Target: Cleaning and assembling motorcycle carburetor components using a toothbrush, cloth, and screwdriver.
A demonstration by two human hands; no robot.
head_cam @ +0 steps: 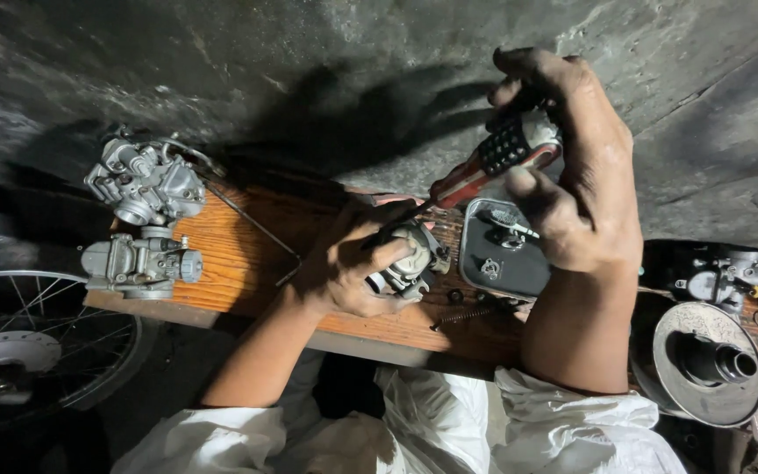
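Note:
My left hand (344, 268) grips a small grey metal carburetor (416, 254) resting on a worn wooden bench (230, 250). Raised above and to the right of it, my right hand (576, 167) is wrapped around the red and black handle of a screwdriver (493, 162). The screwdriver's dark shaft slants down to the left, and its tip meets the carburetor by my left fingers.
Two more carburetors (146, 180) (138, 262) lie at the bench's left end. A small rectangular metal tray (502, 254) holds small parts. A round metal pulley part (704, 364) and another carburetor (734, 276) sit at right. A spoked wheel (37, 342) stands lower left. Loose screws and a spring (462, 316) lie nearby.

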